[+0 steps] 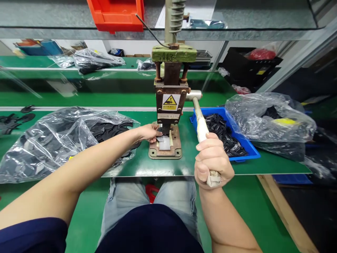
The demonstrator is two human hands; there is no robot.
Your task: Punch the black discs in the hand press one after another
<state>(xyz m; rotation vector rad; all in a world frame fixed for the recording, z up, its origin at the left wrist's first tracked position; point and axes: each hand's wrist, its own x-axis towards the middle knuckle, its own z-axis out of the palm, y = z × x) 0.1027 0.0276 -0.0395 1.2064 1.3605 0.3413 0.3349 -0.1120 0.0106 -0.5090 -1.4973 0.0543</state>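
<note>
A hand-operated lever press (pixel 171 91) stands at the middle of the green bench, its ram lowered close to the base plate (pixel 154 153). My right hand (pixel 214 158) is wrapped round the press's tape-covered lever (pixel 202 128), which is pulled down toward me. At the foot of the ram, my left hand (pixel 150 133) pinches a small black flat part (pixel 159 139). The far end of that part is hidden under the ram. A pale block (pixel 164 143) lies on the base just in front of it.
Left of the press lies a clear plastic bag (pixel 65 135) of black flat parts, with loose black pieces (pixel 13 121) beyond it. On the right are a blue tray (pixel 250 151) of small black parts and another plastic bag (pixel 273 123). An orange bin (pixel 116 15) sits on the overhead shelf.
</note>
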